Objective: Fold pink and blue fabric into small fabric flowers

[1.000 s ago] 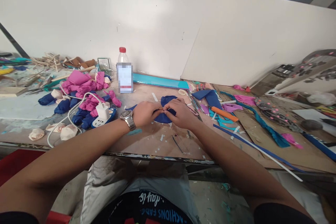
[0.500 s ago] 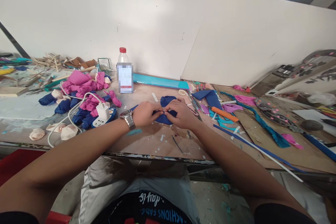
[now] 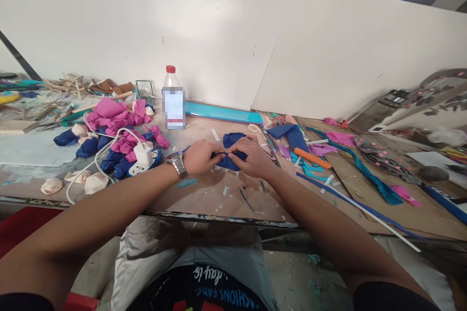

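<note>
A dark blue piece of fabric (image 3: 232, 140) is pinched between my two hands, just above the front middle of the worktable. My left hand (image 3: 203, 156), with a metal watch at its wrist, is closed on the left side of the fabric. From the other side my right hand (image 3: 250, 155) grips the same piece, and its thumb and fingers nearly meet those of the left. Parts of the fabric stick out above and below the fingertips. The exact fold between the fingers is hidden.
To the left lie pink and blue fabric flowers (image 3: 120, 119), a white charger (image 3: 143, 154) with its cable, and cream fabric flowers (image 3: 95, 183). Behind stands a red-capped bottle (image 3: 171, 77). An orange cutter (image 3: 312, 158) and a white stick (image 3: 372, 214) lie right.
Both hands stay at nearly the same spot, still pinching the blue fabric. Its lower part has shifted slightly under the fingertips.
</note>
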Available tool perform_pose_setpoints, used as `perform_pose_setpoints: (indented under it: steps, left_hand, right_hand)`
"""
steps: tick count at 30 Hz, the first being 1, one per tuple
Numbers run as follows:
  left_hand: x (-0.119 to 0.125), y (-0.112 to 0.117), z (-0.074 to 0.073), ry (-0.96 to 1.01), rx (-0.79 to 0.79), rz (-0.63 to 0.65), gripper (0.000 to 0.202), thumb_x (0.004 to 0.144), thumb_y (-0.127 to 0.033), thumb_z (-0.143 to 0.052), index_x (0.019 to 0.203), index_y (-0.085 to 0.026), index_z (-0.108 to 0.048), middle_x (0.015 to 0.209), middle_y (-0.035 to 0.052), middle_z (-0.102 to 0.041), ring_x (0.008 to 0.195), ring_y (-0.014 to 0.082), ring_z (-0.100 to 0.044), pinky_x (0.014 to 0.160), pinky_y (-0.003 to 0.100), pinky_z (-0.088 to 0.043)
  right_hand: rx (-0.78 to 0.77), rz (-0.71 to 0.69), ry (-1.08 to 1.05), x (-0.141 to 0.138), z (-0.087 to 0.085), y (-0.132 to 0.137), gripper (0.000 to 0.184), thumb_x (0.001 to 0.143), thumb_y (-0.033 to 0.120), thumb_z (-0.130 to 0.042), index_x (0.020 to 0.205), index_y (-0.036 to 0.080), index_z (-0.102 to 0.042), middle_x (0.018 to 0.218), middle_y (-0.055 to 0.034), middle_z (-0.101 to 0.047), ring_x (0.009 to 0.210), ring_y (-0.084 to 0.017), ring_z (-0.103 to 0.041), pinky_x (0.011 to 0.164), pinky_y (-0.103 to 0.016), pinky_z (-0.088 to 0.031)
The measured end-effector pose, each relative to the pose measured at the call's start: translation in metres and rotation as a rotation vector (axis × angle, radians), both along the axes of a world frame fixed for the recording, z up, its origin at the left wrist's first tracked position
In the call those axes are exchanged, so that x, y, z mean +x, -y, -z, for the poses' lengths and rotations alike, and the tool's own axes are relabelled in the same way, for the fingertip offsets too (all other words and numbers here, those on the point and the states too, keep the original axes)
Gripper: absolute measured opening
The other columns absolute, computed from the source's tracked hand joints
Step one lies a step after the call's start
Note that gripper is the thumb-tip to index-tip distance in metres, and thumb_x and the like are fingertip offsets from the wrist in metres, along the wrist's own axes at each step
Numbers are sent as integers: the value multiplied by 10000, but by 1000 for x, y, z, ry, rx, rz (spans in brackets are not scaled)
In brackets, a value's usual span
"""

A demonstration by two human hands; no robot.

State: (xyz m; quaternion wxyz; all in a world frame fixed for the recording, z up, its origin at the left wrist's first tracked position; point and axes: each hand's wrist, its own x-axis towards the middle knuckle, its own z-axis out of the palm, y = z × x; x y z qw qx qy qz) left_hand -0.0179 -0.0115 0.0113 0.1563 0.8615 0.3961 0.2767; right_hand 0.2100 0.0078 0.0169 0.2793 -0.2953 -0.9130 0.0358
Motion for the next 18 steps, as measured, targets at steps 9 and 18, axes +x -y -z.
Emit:
perform_pose_setpoints:
  steps: [9,18]
  left_hand:
    - [0,1,-2,7,-49,22,209,900,-244,-532,762,-178,-675,651,-6,-635,586,128,-489,615,283,-296]
    - [-1,-1,0,47,-126,88,206,901,-250,-515,740,-174,-619,619,-31,-559,580,116,-461,607,280,-283]
  right_hand:
    - [17,-7,-8,0,-2,0,125,958,270,-579,859,219,-636,884,-29,-742,875,-213,-654,993,-458,-315]
    - [21,-20,-9,1,-2,0,113,978,287,-604,911,229,-676,922,-29,-777,892,-218,-689,1010,-459,-325]
